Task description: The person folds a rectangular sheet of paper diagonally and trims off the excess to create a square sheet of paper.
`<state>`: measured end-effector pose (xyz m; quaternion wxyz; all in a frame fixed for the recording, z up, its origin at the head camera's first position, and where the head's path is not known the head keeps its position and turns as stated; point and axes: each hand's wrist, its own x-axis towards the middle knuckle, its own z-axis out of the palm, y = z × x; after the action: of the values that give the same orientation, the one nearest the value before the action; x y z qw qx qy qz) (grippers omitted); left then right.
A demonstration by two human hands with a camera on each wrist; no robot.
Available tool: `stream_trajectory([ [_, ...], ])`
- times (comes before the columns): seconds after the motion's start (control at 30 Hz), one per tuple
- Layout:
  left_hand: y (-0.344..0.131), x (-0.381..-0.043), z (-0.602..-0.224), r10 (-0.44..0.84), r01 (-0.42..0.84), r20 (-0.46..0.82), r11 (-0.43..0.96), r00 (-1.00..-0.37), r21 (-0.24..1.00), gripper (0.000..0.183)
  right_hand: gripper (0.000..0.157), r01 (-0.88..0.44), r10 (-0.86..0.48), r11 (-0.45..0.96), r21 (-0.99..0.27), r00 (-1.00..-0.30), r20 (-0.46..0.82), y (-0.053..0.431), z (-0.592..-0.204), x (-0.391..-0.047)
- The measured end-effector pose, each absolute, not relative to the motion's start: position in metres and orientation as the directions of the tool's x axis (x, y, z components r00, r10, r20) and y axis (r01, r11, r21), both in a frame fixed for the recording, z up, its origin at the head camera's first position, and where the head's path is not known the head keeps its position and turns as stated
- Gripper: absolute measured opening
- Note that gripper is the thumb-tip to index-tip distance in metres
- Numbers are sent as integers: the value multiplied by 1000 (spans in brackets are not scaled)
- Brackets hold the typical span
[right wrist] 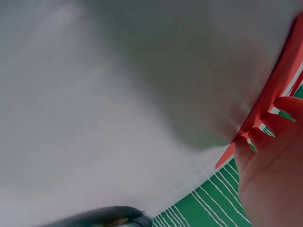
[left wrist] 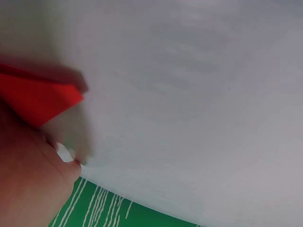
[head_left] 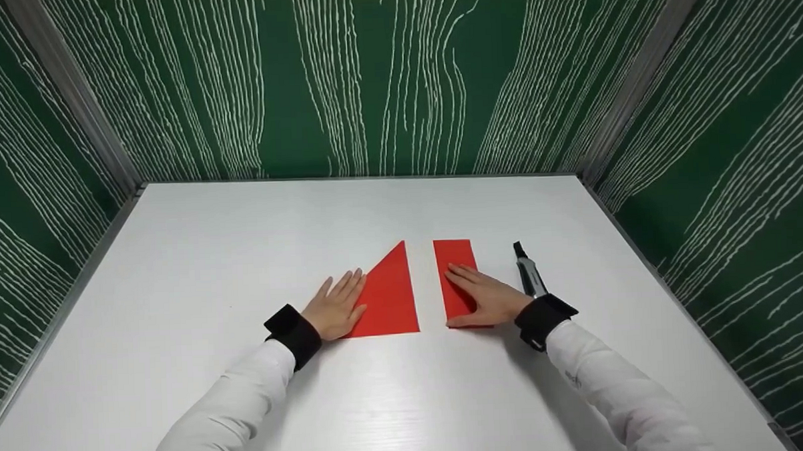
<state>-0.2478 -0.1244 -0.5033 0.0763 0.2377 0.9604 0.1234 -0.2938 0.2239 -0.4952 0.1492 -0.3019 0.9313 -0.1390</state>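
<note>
On the white table [head_left: 381, 400] lie two separate pieces of red paper, a strip of bare tabletop between them. The left piece [head_left: 394, 296] has a slanted upper edge and a straight right side. My left hand [head_left: 333, 311] rests on its left part with fingers spread, covering the lower left corner; a pointed red corner [left wrist: 42, 97] shows in the left wrist view. The right piece, a narrow upright strip [head_left: 453, 252], is under my right hand [head_left: 489, 299]. That hand's straight fingers lie across the strip, its thumb near the lower edge.
A slim grey tool with a black tip [head_left: 530, 274], looking like a utility knife, lies right of the strip, partly behind the right wrist. Green walls with white wavy lines [head_left: 410, 78] stand at the table's back and sides. Black bands [head_left: 294, 336] circle both wrists.
</note>
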Motion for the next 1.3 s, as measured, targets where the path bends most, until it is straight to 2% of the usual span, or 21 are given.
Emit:
stream_trajectory([
  [0.27,-125,-248,-504,465,431,-108,871,-879,236,61,105,-533,-601,782,-324,-783,-161,215,-490,-296],
  [0.57,-126,-249,-508,469,437,-90,866,-879,243,61,95,-543,-625,763,-351,-759,-183,170,-484,-300],
  [0.77,-126,-254,-519,473,443,-85,864,-877,239,64,97,-528,-616,771,-357,-761,-203,146,-486,-303],
  [1.1,-126,-256,-518,476,445,-86,862,-875,244,64,99,-486,-578,792,-369,-792,-199,141,-494,-308],
  [1.3,-127,-256,-517,473,446,-81,866,-877,226,63,86,-464,-546,793,-395,-829,-121,135,-495,-307],
])
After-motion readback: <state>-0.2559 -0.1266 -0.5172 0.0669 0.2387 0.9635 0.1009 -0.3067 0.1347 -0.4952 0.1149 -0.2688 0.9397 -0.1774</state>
